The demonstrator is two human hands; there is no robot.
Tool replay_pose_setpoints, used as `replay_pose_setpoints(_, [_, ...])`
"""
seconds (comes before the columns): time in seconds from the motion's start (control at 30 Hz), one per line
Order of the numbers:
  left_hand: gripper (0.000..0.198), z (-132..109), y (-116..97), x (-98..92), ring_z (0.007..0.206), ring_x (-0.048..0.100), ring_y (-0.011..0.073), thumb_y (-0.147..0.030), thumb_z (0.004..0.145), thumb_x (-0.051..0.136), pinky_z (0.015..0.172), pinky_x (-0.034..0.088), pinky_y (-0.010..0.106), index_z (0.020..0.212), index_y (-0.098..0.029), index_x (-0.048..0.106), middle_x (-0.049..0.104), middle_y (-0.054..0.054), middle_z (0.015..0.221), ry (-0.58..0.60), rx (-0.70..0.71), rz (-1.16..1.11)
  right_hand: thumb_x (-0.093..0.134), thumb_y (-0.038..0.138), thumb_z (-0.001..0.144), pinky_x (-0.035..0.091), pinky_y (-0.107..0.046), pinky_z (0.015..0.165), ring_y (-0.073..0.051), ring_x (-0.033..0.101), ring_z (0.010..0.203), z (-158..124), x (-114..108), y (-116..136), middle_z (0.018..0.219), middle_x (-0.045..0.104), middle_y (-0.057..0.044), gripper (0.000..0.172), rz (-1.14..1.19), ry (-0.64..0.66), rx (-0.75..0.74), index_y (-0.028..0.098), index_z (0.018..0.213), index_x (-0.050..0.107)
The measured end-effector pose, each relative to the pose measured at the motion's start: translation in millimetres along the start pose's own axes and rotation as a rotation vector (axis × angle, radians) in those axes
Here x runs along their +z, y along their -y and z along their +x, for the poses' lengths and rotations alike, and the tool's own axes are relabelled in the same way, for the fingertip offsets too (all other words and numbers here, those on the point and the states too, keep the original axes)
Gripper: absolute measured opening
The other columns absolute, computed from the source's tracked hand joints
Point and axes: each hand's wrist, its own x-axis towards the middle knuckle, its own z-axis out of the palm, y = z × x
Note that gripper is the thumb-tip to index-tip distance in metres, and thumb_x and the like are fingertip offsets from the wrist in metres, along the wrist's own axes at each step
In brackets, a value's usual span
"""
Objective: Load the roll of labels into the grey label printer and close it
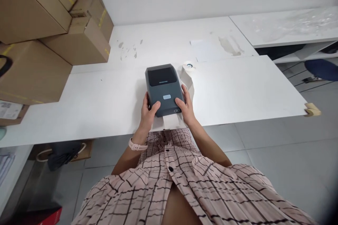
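Observation:
A dark grey label printer [166, 91] with a black window and a pale button sits between my hands, near the front edge of the white table. My left hand [148, 113] grips its left side, thumb on the top face. On the opposite side my right hand [187, 106] holds it the same way. A white paper strip [171, 121] sticks out of the printer's near end. Behind and to the right, a roll of labels [188, 66] lies on its side, with its band running toward the printer. Fingers under the printer are hidden.
Cardboard boxes [34, 66] are stacked at the left. A thin white sheet [202, 50] and a stained patch [231, 45] show toward the back of the table [243, 88]. Clear plastic wrap [298, 24] covers the right shelf. A cardboard corner guard [312, 109] caps the table's right corner.

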Motion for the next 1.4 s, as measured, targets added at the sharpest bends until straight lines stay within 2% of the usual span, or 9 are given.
replay_pose_setpoints(0.1, [0.073, -30.3, 10.9, 2.0, 0.139, 0.055, 0.0310, -0.062, 0.089, 0.065, 0.108, 0.052, 0.042, 0.150, -0.028, 0.046, 0.052, 0.013, 0.157, -0.278, -0.017, 0.091, 0.059, 0.068, 0.090, 0.042, -0.051, 0.124, -0.031, 0.043, 0.153, 1.7, -0.9, -1.2, 0.170, 0.035, -0.014, 0.097, 0.012, -0.001, 0.019, 0.027, 0.167, 0.017])
replay_pose_setpoints(0.17, [0.049, -52.5, 16.4, 5.3, 0.098, 0.069, 0.0237, -0.065, 0.089, 0.060, 0.084, 0.057, 0.036, 0.113, -0.023, 0.066, 0.073, 0.010, 0.111, -0.388, -0.089, 0.086, 0.062, 0.068, 0.089, 0.040, -0.050, 0.125, -0.031, 0.043, 0.153, 2.9, -1.0, -2.4, 0.169, 0.038, -0.014, 0.095, 0.040, -0.030, 0.014, 0.026, 0.165, 0.023])
replay_pose_setpoints(0.33, [0.056, -66.2, 3.0, 23.1, 0.047, 0.049, 0.0105, -0.071, 0.082, 0.061, 0.048, 0.035, 0.027, 0.064, -0.017, 0.063, 0.061, 0.003, 0.060, 0.241, -0.409, -0.138, 0.067, 0.066, 0.087, 0.037, -0.052, 0.127, -0.031, 0.044, 0.152, 5.2, 1.5, -8.1, 0.166, 0.043, -0.010, 0.085, 0.077, -0.089, -0.023, 0.028, 0.157, 0.039])
replay_pose_setpoints(0.5, [0.051, -53.4, -8.9, 34.0, 0.042, 0.039, 0.0055, -0.062, 0.067, 0.080, 0.044, 0.025, 0.022, 0.056, -0.018, 0.055, 0.050, -0.004, 0.049, 0.171, -0.463, -0.218, 0.065, 0.058, 0.092, 0.038, -0.058, 0.124, -0.033, 0.043, 0.152, -0.9, 1.6, 5.0, 0.165, 0.044, -0.016, 0.083, -0.105, -0.188, -0.176, 0.025, 0.160, 0.031])
replay_pose_setpoints(0.7, [0.050, -61.1, 18.7, 6.8, 0.046, 0.050, 0.0095, -0.064, 0.077, 0.072, 0.048, 0.036, 0.025, 0.063, -0.016, 0.065, 0.059, 0.001, 0.055, 0.246, -0.432, -0.109, 0.056, 0.032, 0.102, 0.035, -0.058, 0.124, -0.029, 0.054, 0.142, -8.5, -4.8, 40.7, 0.123, 0.078, -0.005, 0.065, -0.708, -0.009, -0.718, 0.030, 0.161, 0.031])
replay_pose_setpoints(0.8, [0.046, -58.1, 24.8, -16.1, 0.048, 0.049, 0.0099, -0.060, 0.082, 0.067, 0.049, 0.037, 0.025, 0.066, -0.017, 0.066, 0.059, 0.000, 0.056, 0.109, -0.343, -0.059, 0.056, 0.034, 0.103, 0.032, -0.054, 0.125, -0.028, 0.063, 0.131, -6.2, -1.2, 48.4, 0.119, 0.080, -0.004, 0.059, -0.833, 0.068, -0.784, 0.027, 0.158, 0.037])
replay_pose_setpoints(0.97, [0.035, -39.1, 12.2, -27.6, 0.102, 0.069, 0.0194, -0.052, 0.094, 0.063, 0.081, 0.055, 0.029, 0.111, -0.023, 0.073, 0.075, 0.007, 0.114, -0.267, 0.024, 0.120, 0.055, 0.037, 0.104, 0.031, -0.054, 0.124, -0.027, 0.070, 0.115, -6.6, 7.1, 53.2, 0.109, 0.080, -0.005, 0.038, -0.847, 0.070, -0.708, 0.025, 0.140, 0.056])
replay_pose_setpoints(1.1, [0.064, -30.1, 2.7, -8.1, 0.152, 0.045, 0.0305, -0.056, 0.098, 0.059, 0.120, 0.045, 0.043, 0.155, -0.029, 0.047, 0.044, 0.009, 0.167, -0.142, 0.135, 0.084, 0.058, 0.044, 0.102, 0.036, -0.055, 0.124, -0.028, 0.059, 0.135, -15.7, -1.7, 46.5, 0.135, 0.072, -0.008, 0.049, -0.556, -0.001, -0.544, 0.029, 0.148, 0.049])
replay_pose_setpoints(1.4, [0.072, 8.3, -25.6, -6.7, 0.163, 0.026, 0.0325, -0.063, 0.099, 0.052, 0.133, 0.026, 0.050, 0.163, -0.036, 0.034, 0.035, 0.006, 0.174, -0.124, 0.395, -0.005, 0.037, 0.073, 0.102, 0.027, -0.056, 0.133, -0.030, 0.031, 0.161, 18.1, -28.8, 65.3, 0.172, 0.037, -0.002, 0.068, -0.194, 0.057, -0.307, 0.040, 0.162, 0.034])
